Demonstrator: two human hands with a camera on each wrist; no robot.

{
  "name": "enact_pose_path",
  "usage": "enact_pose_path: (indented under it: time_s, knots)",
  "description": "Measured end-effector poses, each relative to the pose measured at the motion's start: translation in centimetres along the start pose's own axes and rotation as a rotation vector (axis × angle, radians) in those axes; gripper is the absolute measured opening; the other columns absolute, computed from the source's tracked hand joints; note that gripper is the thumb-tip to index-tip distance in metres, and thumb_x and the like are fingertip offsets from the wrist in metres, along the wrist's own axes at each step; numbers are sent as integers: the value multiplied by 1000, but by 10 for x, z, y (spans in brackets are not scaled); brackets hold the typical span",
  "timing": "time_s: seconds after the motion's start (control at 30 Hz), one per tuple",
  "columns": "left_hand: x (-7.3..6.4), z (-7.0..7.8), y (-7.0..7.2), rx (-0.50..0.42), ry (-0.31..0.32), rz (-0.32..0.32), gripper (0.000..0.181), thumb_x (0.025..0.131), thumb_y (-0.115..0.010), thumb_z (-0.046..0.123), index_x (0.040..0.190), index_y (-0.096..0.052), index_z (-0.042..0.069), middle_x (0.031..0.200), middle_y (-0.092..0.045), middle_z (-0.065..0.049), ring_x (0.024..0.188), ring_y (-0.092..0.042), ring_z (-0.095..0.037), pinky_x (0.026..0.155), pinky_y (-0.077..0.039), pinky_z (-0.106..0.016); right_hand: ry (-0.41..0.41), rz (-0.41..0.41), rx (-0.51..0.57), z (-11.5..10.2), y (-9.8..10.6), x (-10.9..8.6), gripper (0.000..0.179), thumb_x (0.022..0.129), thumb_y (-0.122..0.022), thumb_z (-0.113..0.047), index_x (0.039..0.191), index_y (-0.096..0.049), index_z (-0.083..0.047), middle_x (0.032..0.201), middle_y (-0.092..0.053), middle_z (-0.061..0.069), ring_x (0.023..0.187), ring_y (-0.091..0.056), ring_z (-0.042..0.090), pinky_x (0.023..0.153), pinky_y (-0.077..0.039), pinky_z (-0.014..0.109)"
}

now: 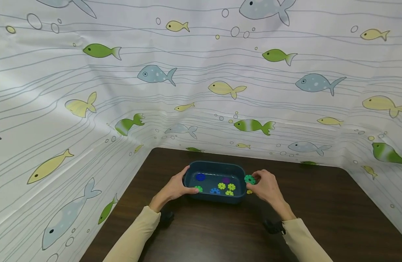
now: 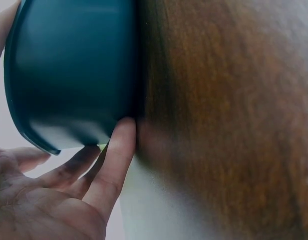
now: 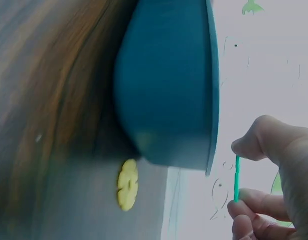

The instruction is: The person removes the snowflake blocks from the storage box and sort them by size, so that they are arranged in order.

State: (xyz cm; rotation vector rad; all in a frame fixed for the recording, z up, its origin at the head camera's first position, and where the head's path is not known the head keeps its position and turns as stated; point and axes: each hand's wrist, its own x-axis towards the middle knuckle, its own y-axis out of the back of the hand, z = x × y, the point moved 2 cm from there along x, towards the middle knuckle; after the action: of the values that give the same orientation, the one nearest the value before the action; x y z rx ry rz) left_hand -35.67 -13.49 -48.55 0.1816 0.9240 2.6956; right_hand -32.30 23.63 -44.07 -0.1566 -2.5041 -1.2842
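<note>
A dark teal plastic tub sits on the table with several notched flower-shaped discs inside, among them a blue disc, a purple disc and a yellow disc. My left hand grips the tub's left end, thumb at the front rim and fingers along the outer wall. Between thumb and fingertips, my right hand pinches a green notched disc beside the right rim. In the right wrist view this green disc shows edge-on, higher than the rim. A yellow disc lies on the table beside the tub.
The dark wooden table extends around the tub. A white fish-print sheet stands behind it and along both sides. Dark straps circle both wrists.
</note>
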Motion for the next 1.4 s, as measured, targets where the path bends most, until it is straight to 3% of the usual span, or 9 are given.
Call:
enact_pose_path:
  time_s: [0.27, 0.9, 1.4]
  knots:
    - [-1, 0, 1, -8, 3, -5, 122, 83, -89, 51, 175, -21, 9, 176, -34, -29, 156, -44, -53, 124, -39, -74, -34, -13, -4, 23, 3, -6, 33, 88, -86, -17, 109, -76, 5, 107, -71, 21, 87, -67, 25, 75, -58, 37]
    - [0, 0, -1, -6, 0, -10, 121, 84, -90, 51, 175, -21, 9, 176, -33, -29, 157, -42, -55, 124, -37, -76, -124, -178, -77, 66, -7, -1, 44, 88, -85, -20, 116, -74, 11, 109, -73, 26, 91, -67, 29, 84, -62, 50]
    - [0, 0, -1, -23, 14, 3, 119, 83, -90, 46, 174, -23, 9, 173, -39, -28, 151, -50, -52, 122, -43, -71, -151, -247, -49, 73, -13, 5, 38, 90, -85, -19, 115, -75, 9, 109, -78, 22, 97, -73, 30, 89, -64, 51]
